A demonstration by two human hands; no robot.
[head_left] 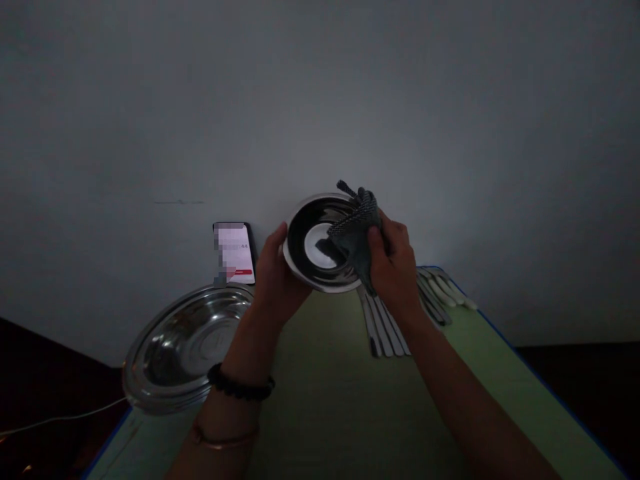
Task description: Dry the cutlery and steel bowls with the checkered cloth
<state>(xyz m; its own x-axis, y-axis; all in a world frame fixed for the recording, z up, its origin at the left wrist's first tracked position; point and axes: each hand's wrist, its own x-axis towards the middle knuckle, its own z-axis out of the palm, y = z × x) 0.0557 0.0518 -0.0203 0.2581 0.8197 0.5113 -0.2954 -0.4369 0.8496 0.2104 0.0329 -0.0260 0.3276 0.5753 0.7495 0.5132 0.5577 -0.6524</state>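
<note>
A shiny metal bowl (305, 267) is held up over the table, its inside tilted toward me. My left hand (274, 283) grips its left side, thumb near the rim and the other fingers hidden beneath. In my right hand (395, 263) is a bunched dark grey cloth (357, 233), which lies over the bowl's right rim and reaches into its inside. Under the right wrist, several long metal utensil handles (383, 327) lie side by side on the table; their far ends are hidden.
A large metal basin (150, 360) stands on the table's left. Behind it a lit phone (235, 250) leans against the wall (320, 100). White-handled utensils (445, 290) lie at the far right of the green table (320, 400). A white cable (65, 419) runs off left.
</note>
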